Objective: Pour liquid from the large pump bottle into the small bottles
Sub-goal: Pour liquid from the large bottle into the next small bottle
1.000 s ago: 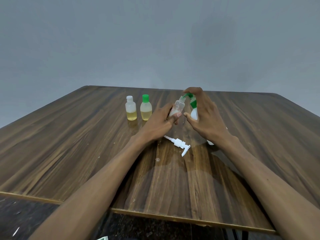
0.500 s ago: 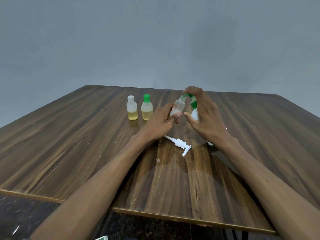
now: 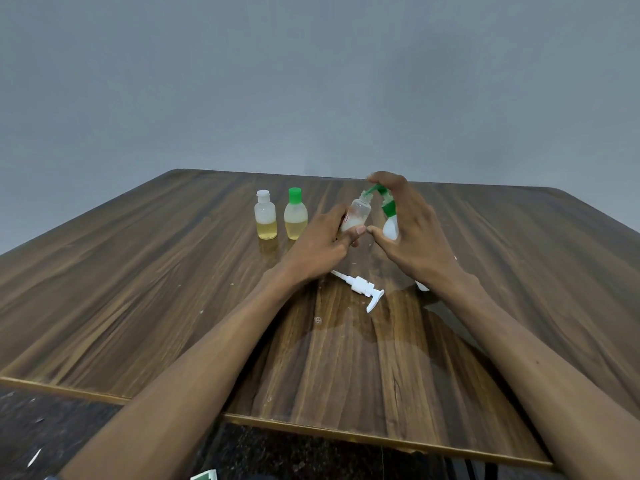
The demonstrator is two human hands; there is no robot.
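Left hand point(image 3: 323, 240) fingers and thumb are curled round a small clear bottle point(image 3: 356, 216), which is held tilted just above the tabletop point(image 3: 138, 289), its open neck turned toward the right. Right hand point(image 3: 410, 233) is wrapped over a white bottle with a green collar point(image 3: 389, 221), presumably the large pump bottle; it is tipped so that its green spout point(image 3: 375, 190) meets the small bottle's mouth. A little pale liquid is seen low in the clear bottle.

Pouring is judged to be under way. To do it well, the spout should be kept touching or directly over the narrow neck, the tilt raised slowly, and the small bottle held steady so that nothing runs down its side.

A detached white pump head point(image 3: 360, 287) is seen lying near the wrists, between the forearms, and could be knocked if the hands are drawn back. Two capped small bottles, one with a white cap point(image 3: 266, 216) and one with a green cap point(image 3: 295, 216), stand side by side just left of the left hand, each partly filled with yellow liquid. Open tabletop is left on both sides, and the near edge lies well apart from the work
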